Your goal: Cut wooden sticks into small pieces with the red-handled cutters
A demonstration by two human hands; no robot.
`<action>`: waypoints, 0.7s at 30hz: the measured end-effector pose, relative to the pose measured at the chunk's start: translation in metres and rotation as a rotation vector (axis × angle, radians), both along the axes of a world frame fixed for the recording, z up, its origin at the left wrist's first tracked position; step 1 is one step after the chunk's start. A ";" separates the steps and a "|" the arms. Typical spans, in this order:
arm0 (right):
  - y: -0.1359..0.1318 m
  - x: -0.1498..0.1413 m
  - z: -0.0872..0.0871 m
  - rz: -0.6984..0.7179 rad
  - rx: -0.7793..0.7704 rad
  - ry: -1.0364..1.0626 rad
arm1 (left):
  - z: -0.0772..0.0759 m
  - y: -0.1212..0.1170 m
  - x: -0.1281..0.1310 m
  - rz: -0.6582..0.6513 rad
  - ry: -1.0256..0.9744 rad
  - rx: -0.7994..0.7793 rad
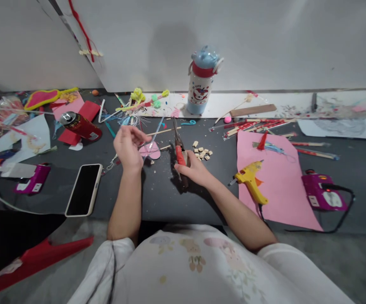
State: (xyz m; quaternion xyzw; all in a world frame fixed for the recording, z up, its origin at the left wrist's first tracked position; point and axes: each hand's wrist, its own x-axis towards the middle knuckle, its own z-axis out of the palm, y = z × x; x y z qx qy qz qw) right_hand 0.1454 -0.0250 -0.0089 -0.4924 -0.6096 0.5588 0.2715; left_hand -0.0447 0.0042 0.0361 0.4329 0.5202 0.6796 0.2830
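Note:
My left hand [129, 147] is raised over the desk with its fingers bent. A thin wooden stick [164, 131] runs rightward from its fingertips, which seem to pinch it, though the contact is partly hidden. My right hand [195, 169] is closed around red-handled pliers [179, 154], their jaws pointing away from me and crossing the stick. Just right of the pliers lies a pile of small cut wooden pieces [202, 152]. Beneath the left fingers are a pink oval piece [144, 150] and a clear strip [154, 141].
A water bottle [200, 82] stands at the back. To the left are a red can [80, 126] and a phone [84, 190]. On the right, a yellow glue gun [251, 181] rests on pink paper [281, 190], beside a purple power box [324, 192]. Craft scraps line the wall.

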 end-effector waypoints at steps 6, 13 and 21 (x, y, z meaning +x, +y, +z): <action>0.010 0.001 -0.009 -0.070 -0.035 0.208 | 0.036 -0.017 0.010 -0.309 -0.206 -0.062; 0.011 0.004 -0.008 -0.060 0.012 0.259 | 0.055 -0.033 0.025 -0.389 -0.277 -0.037; 0.005 0.001 -0.003 -0.035 -0.099 0.331 | 0.089 -0.091 0.046 -0.573 -0.226 0.070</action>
